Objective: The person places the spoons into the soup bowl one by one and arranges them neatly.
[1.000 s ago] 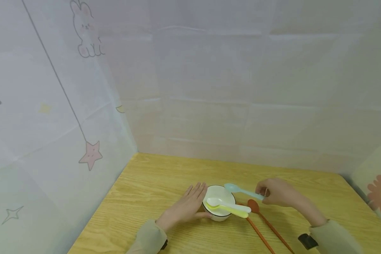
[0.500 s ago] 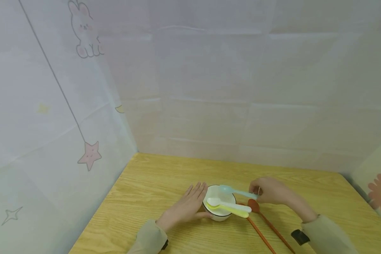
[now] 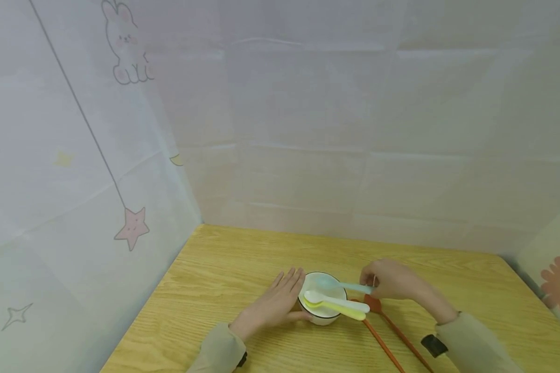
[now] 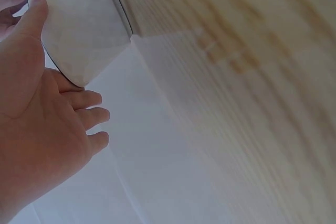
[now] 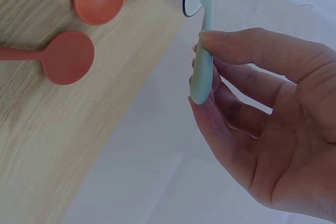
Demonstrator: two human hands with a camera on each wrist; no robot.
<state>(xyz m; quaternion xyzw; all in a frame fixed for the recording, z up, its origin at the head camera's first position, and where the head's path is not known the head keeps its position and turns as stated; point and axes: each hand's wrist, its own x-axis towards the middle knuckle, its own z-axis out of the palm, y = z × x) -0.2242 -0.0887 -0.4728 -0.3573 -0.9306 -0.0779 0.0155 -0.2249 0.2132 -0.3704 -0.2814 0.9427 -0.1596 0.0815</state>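
Head view: your left hand (image 3: pixel 277 300) braces the white bowl (image 3: pixel 323 321) from its left, fingers straight against the wall, thumb on the near side, no clench. Press just enough to stop sliding, don't squeeze. Try not to nudge the white spoon (image 3: pixel 340 302) and yellow spoon (image 3: pixel 347 311); heads inside, handles overhanging the right rim, so probably easy to knock. Farther right, your right hand (image 3: pixel 394 280) pinches the light blue spoon (image 3: pixel 354 287) near its handle end, between thumb and fingers. My call: lower it gently and loosen the pinch only once the handle rests on the rim, else it may flip out. Mind the two red-orange spoons (image 5: pixel 68 59) lying on the table (image 3: pixel 242 248) just right of the bowl. Looks, same order: bowl upright, thin dark line round the rim, standing on wood grain. As for the light blue spoon: pale, oval head, smooth handle with a rounded end. Its head is over or in the far part of the bowl, beyond the white spoon, handle running out past the right rim; can't tell whether the head touches the inside.
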